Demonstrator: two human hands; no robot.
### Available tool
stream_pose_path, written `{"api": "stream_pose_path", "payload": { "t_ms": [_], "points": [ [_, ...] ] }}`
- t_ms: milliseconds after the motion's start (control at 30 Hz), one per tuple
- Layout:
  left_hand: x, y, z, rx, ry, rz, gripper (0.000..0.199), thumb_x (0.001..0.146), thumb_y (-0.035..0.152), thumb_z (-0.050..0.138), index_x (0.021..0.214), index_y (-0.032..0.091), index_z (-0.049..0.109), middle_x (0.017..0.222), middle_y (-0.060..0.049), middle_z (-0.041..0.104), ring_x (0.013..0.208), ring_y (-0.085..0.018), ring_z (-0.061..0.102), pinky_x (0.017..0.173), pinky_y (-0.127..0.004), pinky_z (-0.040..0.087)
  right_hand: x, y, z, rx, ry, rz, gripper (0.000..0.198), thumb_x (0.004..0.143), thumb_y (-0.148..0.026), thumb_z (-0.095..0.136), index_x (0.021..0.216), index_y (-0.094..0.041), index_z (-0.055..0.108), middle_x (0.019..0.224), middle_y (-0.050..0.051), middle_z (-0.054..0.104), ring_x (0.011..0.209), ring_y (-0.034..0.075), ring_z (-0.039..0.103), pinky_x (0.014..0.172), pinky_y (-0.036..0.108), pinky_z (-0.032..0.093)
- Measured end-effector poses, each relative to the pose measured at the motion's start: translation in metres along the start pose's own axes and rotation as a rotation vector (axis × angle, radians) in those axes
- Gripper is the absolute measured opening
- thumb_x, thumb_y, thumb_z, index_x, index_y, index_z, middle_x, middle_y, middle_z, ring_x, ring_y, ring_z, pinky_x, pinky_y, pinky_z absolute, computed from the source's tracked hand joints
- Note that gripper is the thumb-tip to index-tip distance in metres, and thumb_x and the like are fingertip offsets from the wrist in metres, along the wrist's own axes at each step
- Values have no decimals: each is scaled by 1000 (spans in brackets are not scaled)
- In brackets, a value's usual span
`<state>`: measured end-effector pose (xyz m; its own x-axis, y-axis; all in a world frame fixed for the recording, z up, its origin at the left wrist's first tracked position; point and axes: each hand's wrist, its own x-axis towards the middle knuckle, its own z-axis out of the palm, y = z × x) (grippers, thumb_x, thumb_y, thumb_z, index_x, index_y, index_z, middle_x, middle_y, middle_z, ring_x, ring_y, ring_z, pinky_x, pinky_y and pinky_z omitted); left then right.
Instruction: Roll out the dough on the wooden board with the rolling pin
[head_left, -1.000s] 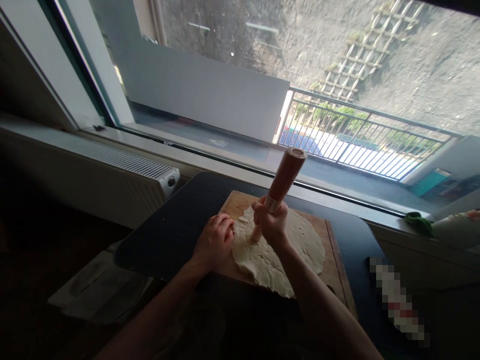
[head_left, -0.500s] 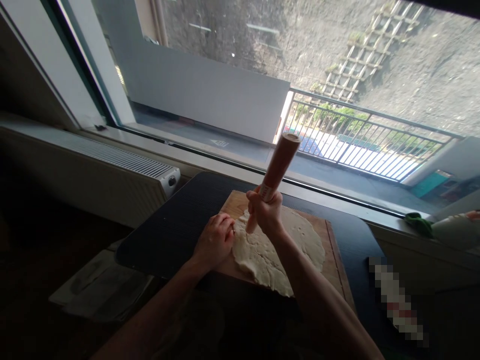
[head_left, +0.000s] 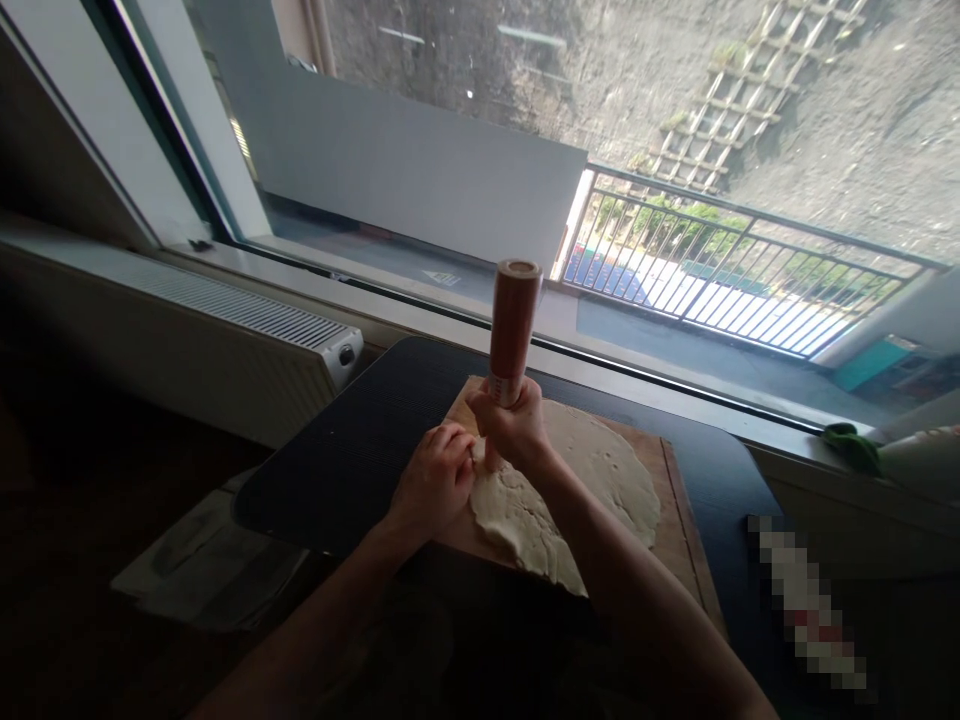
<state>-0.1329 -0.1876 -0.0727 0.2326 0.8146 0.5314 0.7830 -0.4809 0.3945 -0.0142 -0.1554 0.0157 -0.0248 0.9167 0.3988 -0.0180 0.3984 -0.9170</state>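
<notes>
Wrapped in my right hand [head_left: 514,425] is a wooden rolling pin [head_left: 514,320], gripped near its lower handle. The pin stands nearly upright, and the handle's lower end meets the left part of a flat sheet of dough [head_left: 600,465]. My left hand [head_left: 435,475] is closed at the dough's left edge, with its fingers curled together and the tips touching the edge; whatever is under them is hidden. Beneath the dough lies a wooden board [head_left: 679,520], with dimples and cracks showing in the sheet above it.
The board rests on a black table [head_left: 330,460] by a large window. A white radiator [head_left: 225,340] runs along the left, with papers [head_left: 210,560] below it. On the right sill sits a green cloth [head_left: 851,448]; a blurred-out item [head_left: 810,600] is at the table's right edge.
The rolling pin has swung from a rightward lean to almost upright, its top moving left. My right hand has shifted slightly left; my left hand stays at the dough's edge.
</notes>
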Motion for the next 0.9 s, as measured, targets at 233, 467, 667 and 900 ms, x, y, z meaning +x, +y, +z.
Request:
{"api": "stream_pose_path", "payload": {
  "t_ms": [233, 467, 667, 900],
  "points": [
    [0, 1, -1, 8, -12, -2, 24, 83, 14, 46, 104, 20, 56, 113, -7, 55, 109, -23, 49, 100, -41, 42, 1, -13, -17, -12, 11, 52, 18, 66, -21, 60, 55, -20, 45, 42, -8, 42, 38, 6, 37, 39, 21, 30],
    [1, 2, -2, 30, -29, 1, 21, 89, 21, 41, 104, 20, 56, 112, -8, 56, 109, -24, 49, 100, -43, 40, -17, -8, -23, -56, 95, -14, 22, 67, -21, 61, 54, -21, 44, 43, -8, 43, 40, 7, 38, 41, 22, 33],
    [0, 3, -2, 48, -33, 19, 20, 87, 26, 46, 105, 19, 55, 114, -9, 55, 111, -25, 48, 101, -43, 39, -10, -12, -23, 26, 111, 33, 20, 67, -23, 61, 56, -21, 45, 42, -8, 42, 38, 7, 37, 39, 22, 31],
    [0, 6, 1, 116, -31, -28, 18, 86, 29, 49, 101, 20, 54, 111, -9, 55, 109, -26, 50, 94, -43, 42, -11, -8, -11, -4, 66, 0, 22, 66, -23, 62, 54, -21, 43, 44, -8, 44, 40, 7, 39, 40, 21, 32]
  ]
}}
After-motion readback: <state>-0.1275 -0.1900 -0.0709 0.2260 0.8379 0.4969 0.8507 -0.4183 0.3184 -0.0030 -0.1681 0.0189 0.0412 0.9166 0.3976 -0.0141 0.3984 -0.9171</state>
